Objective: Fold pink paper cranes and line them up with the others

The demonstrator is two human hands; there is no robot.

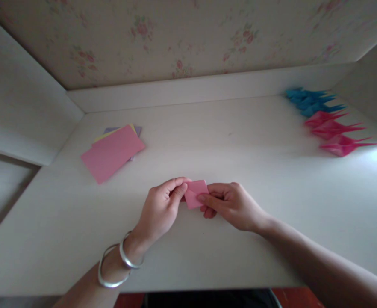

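A small folded square of pink paper [195, 189] is held up between my two hands over the white desk. My left hand [163, 205] pinches its left edge, thumb on the front face. From the right, my right hand [228, 203] grips the lower right edge, with the thumb across the front and the fingers behind. A crease line runs over the paper's face. The back of the paper and some of my fingertips are hidden. Two silver bangles [131, 256] circle my left wrist.
Loose sheets lie at left on the desk [233, 256]: a pink sheet [113, 156] over yellow and lilac ones. At the far right stand several folded paper cranes, blue ones [313, 102] behind pink ones [339, 145]. White panels and a floral-papered wall [182, 38] bound the desk.
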